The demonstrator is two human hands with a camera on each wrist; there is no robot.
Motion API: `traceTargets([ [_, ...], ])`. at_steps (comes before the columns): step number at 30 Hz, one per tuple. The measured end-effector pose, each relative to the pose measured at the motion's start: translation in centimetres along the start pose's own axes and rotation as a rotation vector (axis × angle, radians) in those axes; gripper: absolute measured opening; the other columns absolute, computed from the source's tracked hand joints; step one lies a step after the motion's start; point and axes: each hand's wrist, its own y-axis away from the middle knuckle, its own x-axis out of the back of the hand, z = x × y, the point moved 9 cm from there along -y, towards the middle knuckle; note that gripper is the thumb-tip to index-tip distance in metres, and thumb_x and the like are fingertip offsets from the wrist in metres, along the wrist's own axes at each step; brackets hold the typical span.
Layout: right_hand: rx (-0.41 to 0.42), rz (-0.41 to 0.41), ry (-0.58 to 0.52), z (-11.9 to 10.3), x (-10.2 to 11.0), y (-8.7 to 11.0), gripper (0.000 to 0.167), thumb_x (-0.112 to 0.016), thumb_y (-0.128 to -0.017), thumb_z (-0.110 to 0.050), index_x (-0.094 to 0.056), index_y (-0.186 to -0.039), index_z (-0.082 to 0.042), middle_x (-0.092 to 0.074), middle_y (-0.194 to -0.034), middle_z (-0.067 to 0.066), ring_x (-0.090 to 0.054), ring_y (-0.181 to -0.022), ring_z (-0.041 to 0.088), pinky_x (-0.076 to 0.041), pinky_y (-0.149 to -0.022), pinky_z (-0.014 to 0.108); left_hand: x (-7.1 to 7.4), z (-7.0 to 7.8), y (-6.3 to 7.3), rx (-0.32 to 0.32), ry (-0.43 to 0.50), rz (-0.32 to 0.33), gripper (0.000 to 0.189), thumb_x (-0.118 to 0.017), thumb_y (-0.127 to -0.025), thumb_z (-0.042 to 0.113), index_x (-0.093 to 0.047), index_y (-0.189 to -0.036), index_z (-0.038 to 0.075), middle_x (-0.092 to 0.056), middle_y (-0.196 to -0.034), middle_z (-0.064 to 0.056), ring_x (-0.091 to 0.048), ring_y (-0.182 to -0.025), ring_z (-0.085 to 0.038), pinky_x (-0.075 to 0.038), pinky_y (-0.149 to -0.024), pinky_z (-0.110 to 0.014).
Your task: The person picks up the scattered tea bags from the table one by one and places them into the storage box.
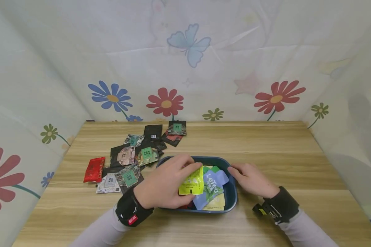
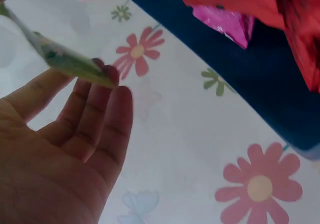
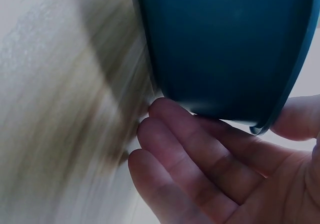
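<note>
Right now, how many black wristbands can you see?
2: one black wristband on the wrist of the left hand, which pinches a yellow packet; another black wristband on the wrist of the right hand, at the blue bin. Sleeves could hide more.

Yellow packet [image 1: 194, 183] in left fingers [image 1: 190, 169] above blue basket [image 1: 233, 195], right fingers [image 1: 238, 172] against it.

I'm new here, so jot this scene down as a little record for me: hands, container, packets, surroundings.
Container: blue tub on a wood-grain table
Left hand: pinches a yellow packet above the tub
Right hand: grips the tub's right end
In the tub: light blue LeTea packet, among others
Left of the tub: dark packets, red packet
Backdrop: pale sheet printed with flowers
</note>
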Motion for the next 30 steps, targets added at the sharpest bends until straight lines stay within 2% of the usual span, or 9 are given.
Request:
traceTargets([
  [7,-0.005,0.0,0.026,-0.1,-0.1,-0.1,0.032,-0.038,-0.093,-0.04,-0.056,-0.074,-0.021,-0.042,-0.056,-0.007,-0.044,-0.05,0.008,-0.035,-0.046,0.021,0.5,2.3,-0.2,-0.037,0.009,-0.02,0.072,-0.056,-0.069,0.058,-0.04,-0.131,0.024,-0.04,-0.11,0.01,-0.035,-0.095,-0.002,-0.038,-0.078,-0.02],
  [11,-0.021,-0.007,0.018,0.0,-0.2,0.0,0.032,-0.039,-0.092,-0.04,-0.056,-0.072,-0.021,-0.043,-0.055,-0.007,-0.045,-0.049,0.009,-0.035,-0.045,0.021,0.6,3.6,-1.3,-0.069,-0.025,-0.062,0.072,-0.055,-0.07,0.059,-0.041,-0.13,0.022,-0.041,-0.11,0.008,-0.037,-0.095,-0.005,-0.037,-0.08,-0.022],
  [17,-0.055,-0.021,-0.005,0.4,-0.3,0.0,0.031,-0.038,-0.092,-0.043,-0.058,-0.077,-0.024,-0.043,-0.055,-0.007,-0.045,-0.049,0.009,-0.034,-0.044,0.021,-0.6,5.4,-3.7,-0.156,-0.126,-0.131,0.072,-0.057,-0.07,0.057,-0.043,-0.128,0.016,-0.044,-0.108,0.002,-0.042,-0.093,-0.011,-0.04,-0.083,-0.025],
  [22,-0.074,-0.026,-0.016,0.8,-0.4,0.1,0.035,-0.034,-0.089,-0.052,-0.06,-0.09,-0.029,-0.043,-0.055,-0.007,-0.044,-0.047,0.009,-0.034,-0.043,0.022,-1.7,5.8,-4.9,-0.167,-0.158,-0.164,0.075,-0.055,-0.07,0.06,-0.043,-0.129,0.014,-0.045,-0.112,0.0,-0.044,-0.097,-0.012,-0.04,-0.089,-0.027],
  [24,-0.078,-0.022,-0.016,0.9,-0.3,0.1,0.039,-0.032,-0.089,-0.055,-0.06,-0.095,-0.029,-0.042,-0.055,-0.008,-0.043,-0.045,0.008,-0.034,-0.042,0.023,-1.9,5.8,-5.0,-0.158,-0.145,-0.179,0.084,-0.05,-0.068,0.068,-0.036,-0.134,0.017,-0.043,-0.12,0.0,-0.043,-0.104,-0.013,-0.037,-0.094,-0.03],
  [25,-0.074,-0.018,-0.011,0.9,-0.3,0.1,0.041,-0.031,-0.089,-0.055,-0.06,-0.098,-0.029,-0.041,-0.055,-0.008,-0.041,-0.045,0.008,-0.034,-0.042,0.023,-2.0,5.7,-5.0,-0.148,-0.142,-0.187,0.092,-0.047,-0.066,0.074,-0.029,-0.138,0.019,-0.038,-0.128,-0.003,-0.04,-0.113,-0.017,-0.034,-0.099,-0.034],
  [27,-0.064,-0.01,0.0,0.9,-0.2,0.2,0.042,-0.03,-0.089,-0.055,-0.059,-0.104,-0.029,-0.04,-0.054,-0.009,-0.038,-0.043,0.007,-0.033,-0.041,0.023,-2.1,5.5,-4.9,-0.131,-0.133,-0.19,0.107,-0.037,-0.059,0.084,-0.013,-0.142,0.022,-0.021,-0.143,-0.007,-0.025,-0.13,-0.023,-0.024,-0.105,-0.043],
  [29,-0.051,-0.003,0.008,0.8,-0.1,0.2,0.041,-0.03,-0.09,-0.053,-0.058,-0.109,-0.03,-0.039,-0.053,-0.009,-0.036,-0.041,0.006,-0.033,-0.041,0.023,-1.9,5.2,-4.5,-0.11,-0.121,-0.187,0.116,-0.029,-0.051,0.091,0.003,-0.142,0.026,0.003,-0.149,-0.005,-0.002,-0.137,-0.025,-0.013,-0.107,-0.051],
  [30,-0.043,0.003,0.013,0.7,0.0,0.1,0.038,-0.031,-0.09,-0.052,-0.058,-0.106,-0.03,-0.038,-0.052,-0.01,-0.036,-0.041,0.006,-0.032,-0.041,0.022,-1.7,5.0,-4.3,-0.096,-0.121,-0.185,0.118,-0.026,-0.049,0.093,0.008,-0.141,0.027,0.013,-0.148,-0.003,0.008,-0.137,-0.024,-0.009,-0.106,-0.054],
])
